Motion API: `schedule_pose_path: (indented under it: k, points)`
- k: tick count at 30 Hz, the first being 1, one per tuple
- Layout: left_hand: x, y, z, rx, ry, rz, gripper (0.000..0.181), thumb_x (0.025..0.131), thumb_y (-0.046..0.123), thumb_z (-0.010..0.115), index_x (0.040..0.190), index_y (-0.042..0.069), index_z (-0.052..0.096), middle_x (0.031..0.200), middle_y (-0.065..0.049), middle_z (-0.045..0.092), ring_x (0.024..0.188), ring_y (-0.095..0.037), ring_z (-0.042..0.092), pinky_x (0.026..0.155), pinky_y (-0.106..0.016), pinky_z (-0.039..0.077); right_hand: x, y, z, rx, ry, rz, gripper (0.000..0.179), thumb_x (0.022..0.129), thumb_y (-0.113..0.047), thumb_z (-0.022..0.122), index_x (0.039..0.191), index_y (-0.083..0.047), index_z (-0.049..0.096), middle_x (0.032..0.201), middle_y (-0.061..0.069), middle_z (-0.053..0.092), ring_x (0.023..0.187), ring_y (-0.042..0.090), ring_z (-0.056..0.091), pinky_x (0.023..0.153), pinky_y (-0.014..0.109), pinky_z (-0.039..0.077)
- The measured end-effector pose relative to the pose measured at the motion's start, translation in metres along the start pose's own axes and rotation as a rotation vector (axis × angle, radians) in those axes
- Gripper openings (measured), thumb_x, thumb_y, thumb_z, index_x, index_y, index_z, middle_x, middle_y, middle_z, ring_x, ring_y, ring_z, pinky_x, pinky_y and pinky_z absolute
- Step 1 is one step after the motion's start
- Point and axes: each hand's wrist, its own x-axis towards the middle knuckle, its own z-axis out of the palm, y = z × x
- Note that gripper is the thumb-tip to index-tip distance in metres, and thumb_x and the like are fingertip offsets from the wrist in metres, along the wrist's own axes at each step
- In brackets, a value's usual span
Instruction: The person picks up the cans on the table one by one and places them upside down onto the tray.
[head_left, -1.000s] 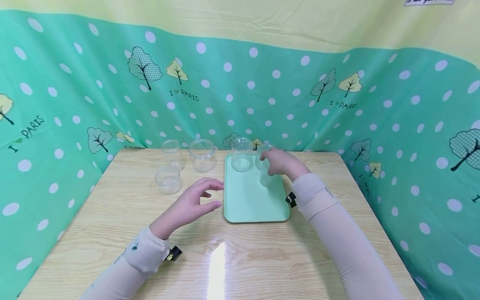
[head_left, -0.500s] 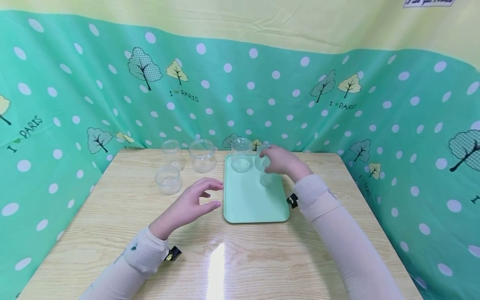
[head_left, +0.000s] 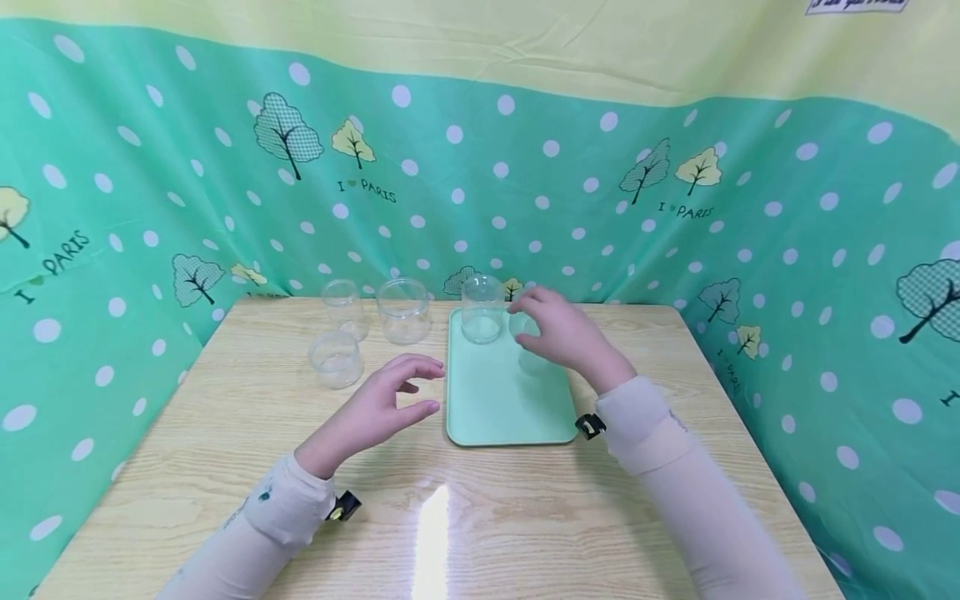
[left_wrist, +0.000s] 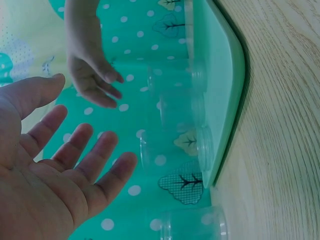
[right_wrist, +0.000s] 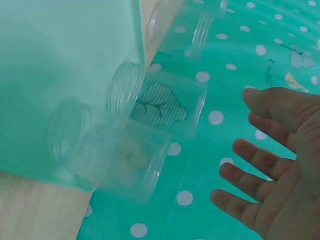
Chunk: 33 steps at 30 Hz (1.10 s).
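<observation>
In the head view my right hand (head_left: 566, 333) is above the right side of the green tray (head_left: 510, 408), fingers loosely bent and holding nothing. It partly hides two clear plastic jars; one jar (head_left: 534, 360) shows below it. In the right wrist view that hand is apart from a near jar (right_wrist: 110, 145) and a second jar (right_wrist: 167, 102), both standing with their ringed ends on the tray. A taller-looking clear jar (head_left: 482, 312) stands at the tray's back left. My left hand (head_left: 378, 400) hovers by the tray's left edge, fingers spread and holding nothing.
Left of the tray, on the wooden table (head_left: 480, 533), stand a narrow clear jar (head_left: 347, 312), a wide jar (head_left: 405, 312) and a low jar (head_left: 336, 362). A green dotted cloth (head_left: 420, 200) hangs behind the table and at both sides.
My right hand has let go of the front right jar, opened and drawn a little up and back from it. The jar stays on the tray. My left hand has hardly moved.
</observation>
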Motion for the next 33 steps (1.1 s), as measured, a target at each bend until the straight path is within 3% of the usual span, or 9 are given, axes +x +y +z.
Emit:
schedule_pose_path:
  k: [7, 12, 25, 33]
  points:
    - [0.001, 0.000, -0.001, -0.008, 0.001, -0.005, 0.038, 0.093, 0.017, 0.078, 0.127, 0.023, 0.064, 0.140, -0.004, 0.060, 0.127, -0.019, 0.059, 0.097, -0.046, 0.056, -0.017, -0.009, 0.003, 0.028, 0.079, -0.088, 0.040, 0.093, -0.023, 0.076, 0.130, -0.015, 0.065, 0.138, 0.004, 0.057, 0.135, 0.026, 0.051, 0.111, 0.044, 0.047]
    - [0.000, 0.002, -0.001, 0.000, 0.006, -0.004, 0.038, 0.093, 0.019, 0.078, 0.128, 0.023, 0.064, 0.139, 0.002, 0.059, 0.126, -0.018, 0.059, 0.097, -0.046, 0.056, -0.027, -0.011, 0.006, 0.040, 0.106, -0.092, 0.040, 0.093, -0.024, 0.077, 0.131, -0.015, 0.065, 0.139, 0.003, 0.056, 0.133, 0.026, 0.052, 0.109, 0.045, 0.048]
    - [0.000, 0.001, -0.001, 0.005, 0.005, 0.000, 0.038, 0.093, 0.016, 0.078, 0.127, 0.021, 0.064, 0.140, -0.007, 0.059, 0.126, -0.019, 0.058, 0.097, -0.046, 0.056, -0.048, -0.015, 0.019, 0.095, 0.205, -0.146, 0.039, 0.094, -0.023, 0.076, 0.132, -0.015, 0.065, 0.138, 0.002, 0.058, 0.133, 0.023, 0.051, 0.112, 0.043, 0.046]
    - [0.000, 0.001, -0.001, 0.013, 0.013, 0.004, 0.039, 0.092, 0.015, 0.078, 0.128, 0.021, 0.064, 0.139, -0.002, 0.059, 0.126, -0.018, 0.058, 0.096, -0.044, 0.056, -0.054, -0.017, 0.030, 0.141, 0.258, -0.188, 0.039, 0.095, -0.022, 0.075, 0.132, -0.015, 0.065, 0.138, 0.003, 0.059, 0.132, 0.022, 0.053, 0.112, 0.042, 0.046]
